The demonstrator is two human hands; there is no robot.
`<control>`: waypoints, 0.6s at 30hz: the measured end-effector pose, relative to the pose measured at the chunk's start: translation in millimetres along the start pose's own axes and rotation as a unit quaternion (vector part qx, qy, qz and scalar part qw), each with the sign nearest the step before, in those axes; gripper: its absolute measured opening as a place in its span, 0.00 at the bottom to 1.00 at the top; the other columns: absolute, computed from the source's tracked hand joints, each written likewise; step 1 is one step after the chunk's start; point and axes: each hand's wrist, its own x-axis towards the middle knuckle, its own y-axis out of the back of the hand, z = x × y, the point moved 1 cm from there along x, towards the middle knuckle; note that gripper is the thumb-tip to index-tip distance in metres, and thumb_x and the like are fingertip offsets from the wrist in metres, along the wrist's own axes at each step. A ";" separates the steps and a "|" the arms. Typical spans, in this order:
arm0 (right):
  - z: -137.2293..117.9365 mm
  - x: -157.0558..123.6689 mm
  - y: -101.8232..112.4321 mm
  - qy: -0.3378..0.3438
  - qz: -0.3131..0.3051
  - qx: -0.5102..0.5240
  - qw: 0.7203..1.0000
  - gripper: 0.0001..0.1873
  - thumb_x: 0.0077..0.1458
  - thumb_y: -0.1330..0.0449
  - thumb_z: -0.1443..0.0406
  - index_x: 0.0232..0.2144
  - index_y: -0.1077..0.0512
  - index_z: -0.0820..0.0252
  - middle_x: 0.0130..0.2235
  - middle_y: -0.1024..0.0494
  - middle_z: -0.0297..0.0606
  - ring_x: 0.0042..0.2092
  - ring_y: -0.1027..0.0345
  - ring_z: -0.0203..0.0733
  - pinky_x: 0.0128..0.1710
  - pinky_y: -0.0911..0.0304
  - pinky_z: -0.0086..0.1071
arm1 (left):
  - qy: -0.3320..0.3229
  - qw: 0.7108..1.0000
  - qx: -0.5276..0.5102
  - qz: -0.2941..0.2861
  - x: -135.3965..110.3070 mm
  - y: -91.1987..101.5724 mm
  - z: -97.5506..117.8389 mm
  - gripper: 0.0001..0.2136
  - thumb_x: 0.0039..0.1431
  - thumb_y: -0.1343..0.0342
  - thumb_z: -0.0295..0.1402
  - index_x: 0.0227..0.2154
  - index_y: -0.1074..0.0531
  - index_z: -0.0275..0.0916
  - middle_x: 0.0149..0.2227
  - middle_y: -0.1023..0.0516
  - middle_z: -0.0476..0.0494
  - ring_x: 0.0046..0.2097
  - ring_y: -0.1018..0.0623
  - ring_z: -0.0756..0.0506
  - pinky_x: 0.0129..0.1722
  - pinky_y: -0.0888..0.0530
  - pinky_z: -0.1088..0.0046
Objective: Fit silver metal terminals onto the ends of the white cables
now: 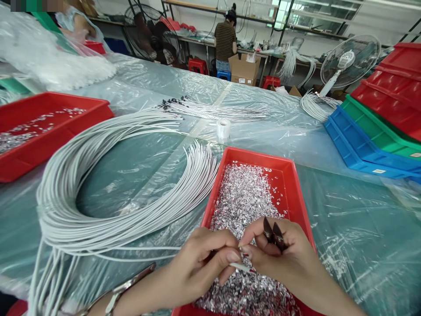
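Observation:
Over a red tray, my left hand is closed on the end of a white cable, thumb on top. Small red and dark ends show at the cable's tip. My right hand pinches thumb and forefinger at the stripped end, close to the left fingertips. Tucked in its other fingers is a pair of nippers, with two dark pointed jaws showing and the handles hidden. Shiny silver scraps fill much of the tray below. To the left lies a thick coil of white cables.
Another red tray with scraps stands at left. Behind the coil are a tape roll and a bundle of dark-tipped cables. Stacked bins stand at right. Plastic film covers the table. A person sits at the back bench.

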 end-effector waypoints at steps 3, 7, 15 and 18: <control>-0.4 0.3 1.9 0.002 -0.010 -0.006 1.000 0.07 0.52 0.40 0.71 0.27 0.28 0.53 0.20 0.51 0.22 0.21 0.58 0.31 0.18 0.59 0.28 | -0.008 0.998 0.045 -0.033 0.4 0.8 4.1 0.14 0.65 0.55 0.29 0.23 0.35 0.37 0.16 0.33 0.55 0.18 0.35 0.56 0.23 0.35 0.83; -0.4 2.4 5.2 0.004 0.000 -0.030 1.000 0.07 0.52 0.40 0.72 0.26 0.28 0.54 0.20 0.50 0.22 0.21 0.58 0.30 0.18 0.59 0.28 | -0.018 0.994 0.093 -0.051 0.9 1.5 7.0 0.11 0.65 0.54 0.28 0.27 0.34 0.37 0.17 0.30 0.54 0.20 0.31 0.55 0.26 0.33 0.83; 0.9 11.0 21.8 0.021 0.101 -0.139 0.985 0.07 0.57 0.42 0.65 0.26 0.30 0.56 0.20 0.49 0.23 0.21 0.57 0.32 0.19 0.59 0.30 | -0.057 0.991 0.118 -0.015 0.7 0.0 7.4 0.05 0.64 0.49 0.31 0.32 0.32 0.39 0.24 0.22 0.50 0.24 0.24 0.53 0.25 0.32 0.79; 0.8 13.9 24.8 0.020 0.132 -0.147 0.980 0.18 0.55 0.41 0.63 0.18 0.41 0.57 0.19 0.50 0.23 0.22 0.58 0.32 0.20 0.59 0.30 | -0.062 0.991 0.116 -0.010 -0.3 0.7 7.5 0.03 0.63 0.48 0.31 0.34 0.31 0.39 0.25 0.21 0.50 0.25 0.23 0.52 0.26 0.31 0.78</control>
